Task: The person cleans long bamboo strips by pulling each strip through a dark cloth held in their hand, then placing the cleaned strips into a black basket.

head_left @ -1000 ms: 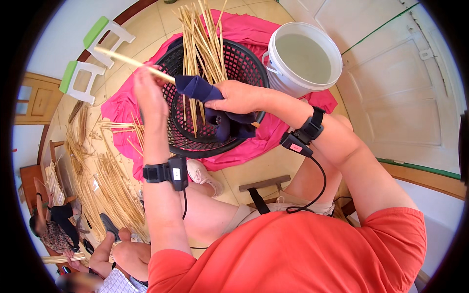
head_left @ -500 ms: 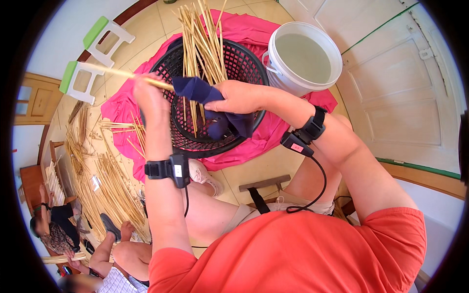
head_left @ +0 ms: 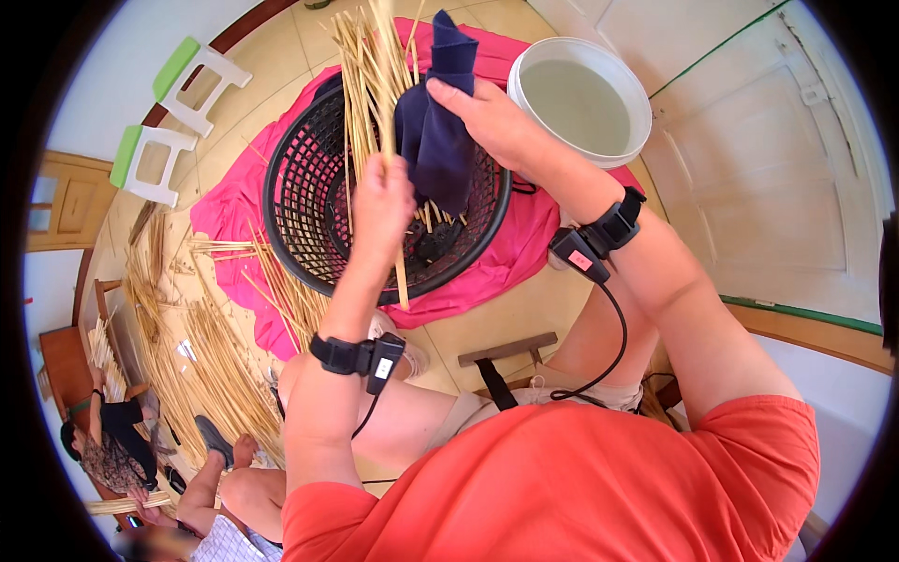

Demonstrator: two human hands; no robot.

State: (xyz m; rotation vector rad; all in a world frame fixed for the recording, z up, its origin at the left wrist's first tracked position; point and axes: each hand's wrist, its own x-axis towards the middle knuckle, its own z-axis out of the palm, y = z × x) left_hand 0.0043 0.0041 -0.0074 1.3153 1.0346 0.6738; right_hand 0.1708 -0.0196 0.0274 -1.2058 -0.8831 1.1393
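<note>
My left hand is closed around a pale stick, which stands nearly upright over the basket, its upper part blurred. Beside it my right hand grips a dark navy cloth, thumb on top, with the cloth hanging down from the fingers. The cloth and the stick are close together; whether they touch I cannot tell. Below both hands is a black mesh basket, from which a bundle of thin pale sticks leans up at the far side, partly hidden by my hand and the cloth.
A white bucket of cloudy water stands right of the basket. Pink cloth lies beneath the basket. Loose sticks cover the floor at left, near two green-and-white stools. Other people sit at lower left; a door is at right.
The stick has swung from pointing left to nearly upright as my left hand moved right and down. My right hand has moved up and right, and the cloth is off the stick's end, hanging loose.
</note>
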